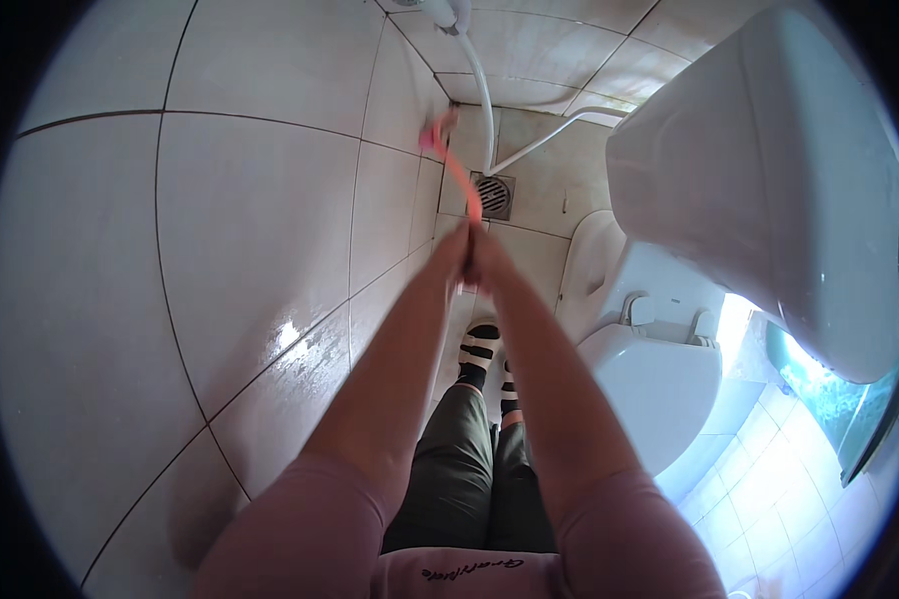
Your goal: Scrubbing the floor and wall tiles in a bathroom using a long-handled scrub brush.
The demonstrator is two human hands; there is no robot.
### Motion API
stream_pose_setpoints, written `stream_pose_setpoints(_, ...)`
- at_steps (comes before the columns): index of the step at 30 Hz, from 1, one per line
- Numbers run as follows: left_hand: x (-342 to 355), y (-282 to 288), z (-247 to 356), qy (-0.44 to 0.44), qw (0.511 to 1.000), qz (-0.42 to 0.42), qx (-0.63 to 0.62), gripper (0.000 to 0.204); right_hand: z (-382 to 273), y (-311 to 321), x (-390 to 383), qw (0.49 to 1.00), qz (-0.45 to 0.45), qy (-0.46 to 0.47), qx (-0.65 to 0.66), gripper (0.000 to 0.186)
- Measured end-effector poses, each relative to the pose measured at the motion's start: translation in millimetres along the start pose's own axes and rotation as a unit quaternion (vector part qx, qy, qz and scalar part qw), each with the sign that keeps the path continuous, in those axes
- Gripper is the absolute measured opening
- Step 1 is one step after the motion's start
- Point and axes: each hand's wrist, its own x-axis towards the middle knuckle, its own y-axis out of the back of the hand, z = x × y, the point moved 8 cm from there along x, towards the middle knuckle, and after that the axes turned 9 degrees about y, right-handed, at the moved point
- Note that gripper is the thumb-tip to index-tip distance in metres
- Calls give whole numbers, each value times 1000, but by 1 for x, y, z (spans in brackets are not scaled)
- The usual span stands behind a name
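Observation:
Both my arms stretch forward, and the two hands meet close together over the floor. My left hand (pixel 453 254) and my right hand (pixel 489 262) are closed round the lower end of an orange long-handled brush (pixel 461 180). Its curved handle runs away from me and slants left. The pinkish head at its far end is blurred and lies by the lower part of the tiled wall (pixel 260 200); whether it touches the tiles I cannot tell. My fingers are partly hidden by one another.
A square floor drain (pixel 492 197) lies just beyond my hands. The white shower hose (pixel 482 90) hangs down to it, and a thinner white pipe (pixel 549 143) meets it there. To my right stand a white toilet (pixel 649 389) and a big white basin (pixel 729 170).

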Motion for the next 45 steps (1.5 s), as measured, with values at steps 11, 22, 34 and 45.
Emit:
stream_pose_setpoints(11,4,154,-106,38,986,-23,-161,27,98,-92,-89,986,-66,-102,111,28)
stream_pose_setpoints(22,-50,26,-45,21,1000,-3,1,41,24,-23,-79,992,-54,-4,116,54)
stream_pose_setpoints(34,-88,0,31,-66,997,-35,3,32,-49,-45,-86,992,-61,60,94,46)
stream_pose_setpoints(45,-116,75,-200,128,985,11,-111,40,129,-15,-199,976,-40,-185,112,32)
